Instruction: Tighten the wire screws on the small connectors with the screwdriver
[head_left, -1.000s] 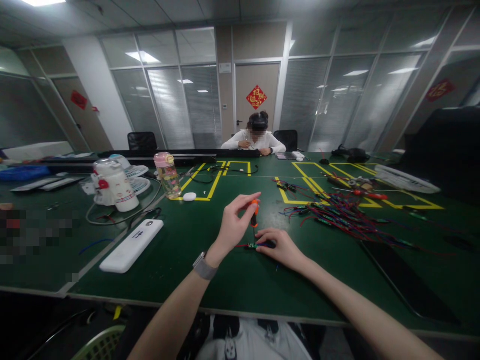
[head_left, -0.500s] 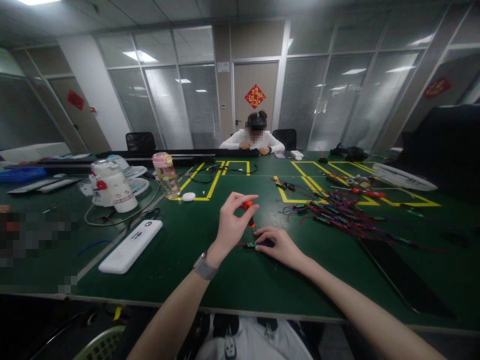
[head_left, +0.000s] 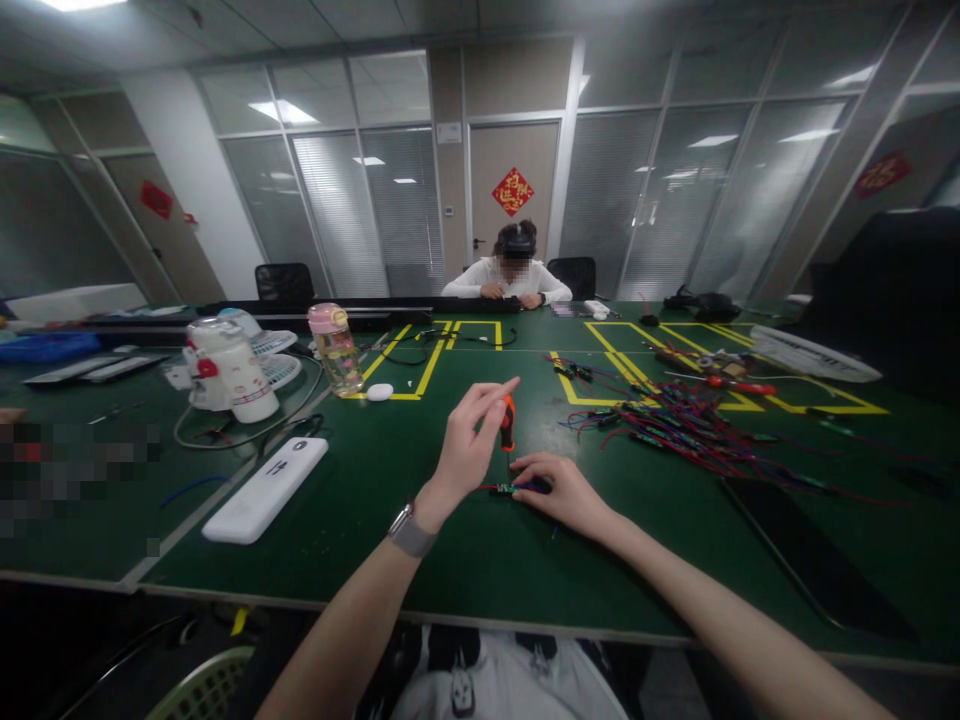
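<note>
My left hand (head_left: 465,445) pinches the orange and black handle of a small screwdriver (head_left: 508,423), which stands upright with its tip down on a small green circuit board (head_left: 507,489). A grey watch sits on that wrist. My right hand (head_left: 564,492) lies on the green table (head_left: 465,560), its fingertips pressing the right end of the board, where red and blue wires come out.
A pile of boards with red and blue wires (head_left: 675,425) lies to the right, and a dark flat panel (head_left: 810,560) lies at the near right. At left are a white power bank (head_left: 264,488), a pink-capped bottle (head_left: 334,350) and a white jug (head_left: 229,370). Another person (head_left: 510,275) sits across the table.
My left fingers have shifted on the screwdriver handle, turning it, and the index finger now stretches out. The right hand and the board have stayed in place.
</note>
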